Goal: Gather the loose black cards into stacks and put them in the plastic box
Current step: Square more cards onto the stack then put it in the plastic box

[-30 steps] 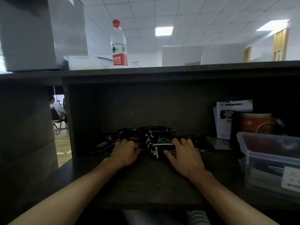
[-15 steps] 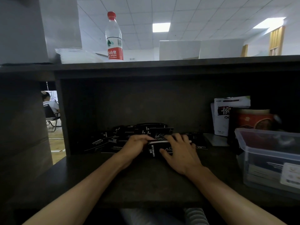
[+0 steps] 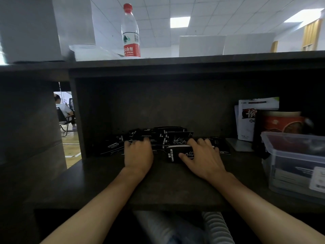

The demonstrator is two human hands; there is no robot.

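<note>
**Setting: open-plan office, reception-style desk**

I record an office interior. Overhead is a suspended tile ceiling [image 3: 219,7] with recessed light panels [image 3: 180,22]. The dark surface [image 3: 167,187] sits under a raised counter ledge [image 3: 193,63], which carries a water bottle [image 3: 131,32]. Through a gap at left, a seated person [image 3: 64,110] occupies a chair on a pale floor. White partition panels [image 3: 226,43] stand beyond the ledge.
</note>
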